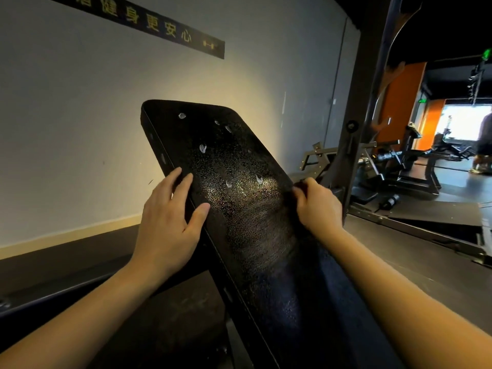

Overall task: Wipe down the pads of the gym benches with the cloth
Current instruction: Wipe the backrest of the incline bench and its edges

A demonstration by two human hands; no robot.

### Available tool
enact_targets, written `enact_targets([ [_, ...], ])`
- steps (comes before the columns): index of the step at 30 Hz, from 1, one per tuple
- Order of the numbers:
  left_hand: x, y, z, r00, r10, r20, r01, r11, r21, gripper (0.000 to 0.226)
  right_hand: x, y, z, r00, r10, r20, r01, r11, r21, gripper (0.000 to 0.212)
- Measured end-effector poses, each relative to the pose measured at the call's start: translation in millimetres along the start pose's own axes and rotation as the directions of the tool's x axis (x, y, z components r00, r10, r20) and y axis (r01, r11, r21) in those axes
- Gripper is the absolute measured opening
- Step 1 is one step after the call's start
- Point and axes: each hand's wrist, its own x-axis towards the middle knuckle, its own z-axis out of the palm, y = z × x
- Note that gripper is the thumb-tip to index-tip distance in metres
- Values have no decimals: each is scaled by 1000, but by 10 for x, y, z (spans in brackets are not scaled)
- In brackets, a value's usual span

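Note:
A black inclined bench pad [213, 145] rises in front of me, its textured face dotted with wet spray drops and foam blobs. My left hand [167, 222] rests on the pad's left edge, fingers fairly straight along the side and thumb lying on the face. My right hand [318, 206] is at the pad's right edge with curled fingers, gripping the top of a dark cloth [314, 283]. The cloth hangs down over the lower right part of the pad and looks blurred. Its lower end runs out of view.
A grey wall with a dark banner [165, 30] stands behind the pad. A dark steel rack upright [356, 145] is close on the right, with other gym machines [410, 166] and a person [483, 145] beyond. A low dark ledge [66, 262] runs along the wall on the left.

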Motion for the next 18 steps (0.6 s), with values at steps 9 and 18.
enact_targets([
  [9,493,-116,70,988,-93,-121,76,988,-137,75,-624,-353,124,811,-578,-91,585,799,138,25],
  [18,527,-217,299,981,-106,-166,58,961,-272,67,98,-1077,384,903,-420,-88,429,876,222,23],
])
